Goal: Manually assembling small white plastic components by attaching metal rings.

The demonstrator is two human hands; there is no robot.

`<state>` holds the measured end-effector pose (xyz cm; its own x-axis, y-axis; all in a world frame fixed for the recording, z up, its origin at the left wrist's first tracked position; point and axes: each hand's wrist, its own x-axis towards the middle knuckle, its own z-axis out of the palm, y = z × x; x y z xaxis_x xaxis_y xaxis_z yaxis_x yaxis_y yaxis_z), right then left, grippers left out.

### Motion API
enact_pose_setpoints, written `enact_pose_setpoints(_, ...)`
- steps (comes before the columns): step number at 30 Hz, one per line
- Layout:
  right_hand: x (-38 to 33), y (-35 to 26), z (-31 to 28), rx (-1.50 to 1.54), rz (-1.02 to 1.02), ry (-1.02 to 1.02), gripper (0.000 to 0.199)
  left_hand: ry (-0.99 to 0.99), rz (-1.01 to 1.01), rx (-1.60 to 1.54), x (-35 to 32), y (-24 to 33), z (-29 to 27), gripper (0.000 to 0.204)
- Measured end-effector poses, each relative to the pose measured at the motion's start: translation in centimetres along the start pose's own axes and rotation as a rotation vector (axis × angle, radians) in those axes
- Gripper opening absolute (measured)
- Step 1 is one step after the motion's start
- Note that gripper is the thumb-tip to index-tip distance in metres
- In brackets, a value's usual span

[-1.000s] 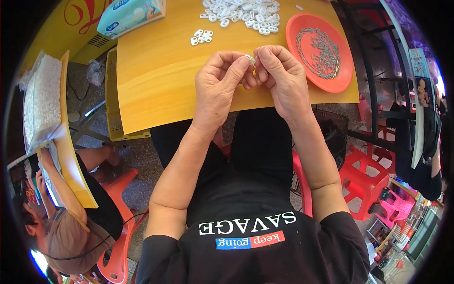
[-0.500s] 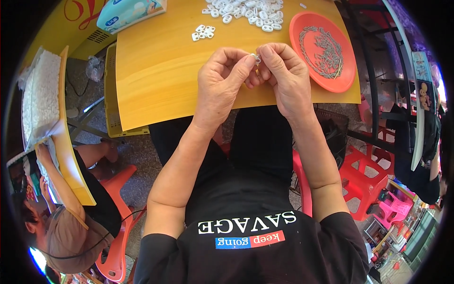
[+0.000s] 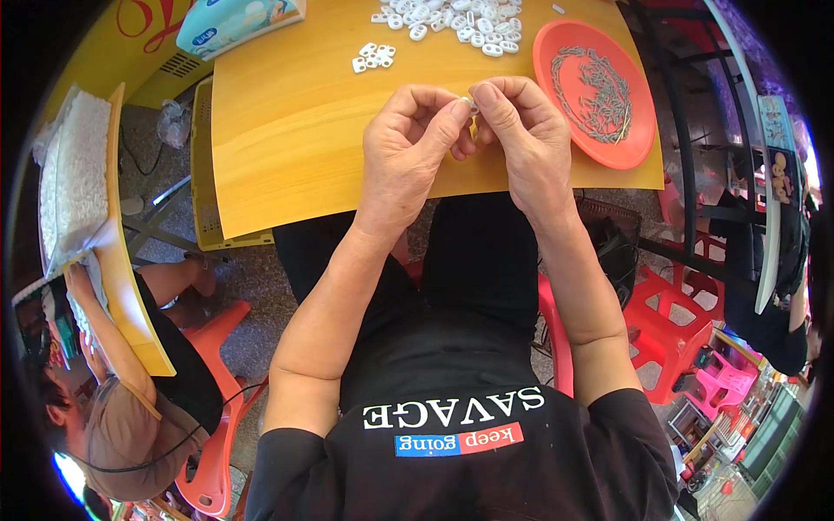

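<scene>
Above the table's near part, my left hand [image 3: 408, 139] and my right hand [image 3: 524, 130] meet fingertip to fingertip. Between their thumbs and forefingers is a small white plastic piece [image 3: 470, 103], mostly covered by the fingers. Both hands are closed on it in a pinch. A heap of white oval plastic pieces with holes [image 3: 469, 22] lies at the far side of the table. Left of it is a small cluster of white pieces [image 3: 373, 57]. Beside my right hand, a red plate [image 3: 643, 130] bears many small grey metal pins [image 3: 599, 95].
The yellow table [image 3: 287, 148] has a tissue pack [image 3: 239, 24] at its far left corner. Another person [image 3: 130, 425] sits at a side table on the left, near a bag of white pieces [image 3: 76, 165]. Red stools [image 3: 665, 334] stand on the right.
My hands stay almost in place. The white piece between the fingertips has turned slightly and shows less, as my right fingers close over it.
</scene>
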<state>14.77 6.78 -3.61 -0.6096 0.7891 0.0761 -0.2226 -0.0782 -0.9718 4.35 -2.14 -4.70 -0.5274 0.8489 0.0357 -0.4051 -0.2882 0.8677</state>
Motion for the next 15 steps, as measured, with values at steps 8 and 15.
enact_pose_setpoints(8,-0.09,0.0,-0.07,-0.069,-0.012,0.007,0.021,0.006,0.014,0.014,-0.08,-0.1,0.04,0.013)
enact_pose_setpoints(15,-0.32,-0.03,0.82,-0.123,-0.054,0.03,0.016,0.037,0.054,0.039,-0.21,-0.2,0.16,0.008)
